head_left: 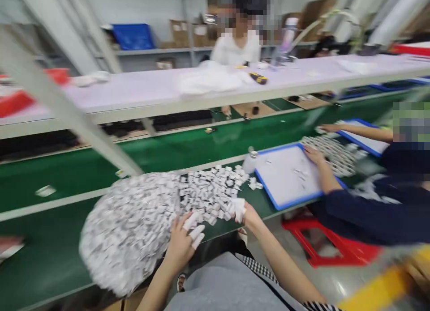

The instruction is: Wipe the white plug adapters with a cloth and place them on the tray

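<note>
Small white pieces, some with dark parts, lie loose in a spread (pixel 210 190) on the green bench. Beside it on the left rises a big heap of the same kind of pieces (pixel 134 226). My left hand (pixel 183 239), with white covers on several fingertips, rests at the near edge between heap and spread, its fingers apart. My right hand (pixel 244 212) is at the right near corner of the spread. Its covered fingers are bent and pressed together, and whatever they hold is hidden. The picture is somewhat blurred.
A blue-rimmed white tray (pixel 289 176) with a few pieces stands to the right, where a co-worker's hand (pixel 316 155) reaches over it. A small bottle (pixel 250 161) is behind the spread. A slanted post (pixel 101 141) and raised shelf (pixel 141 94) stand ahead; another person sits beyond.
</note>
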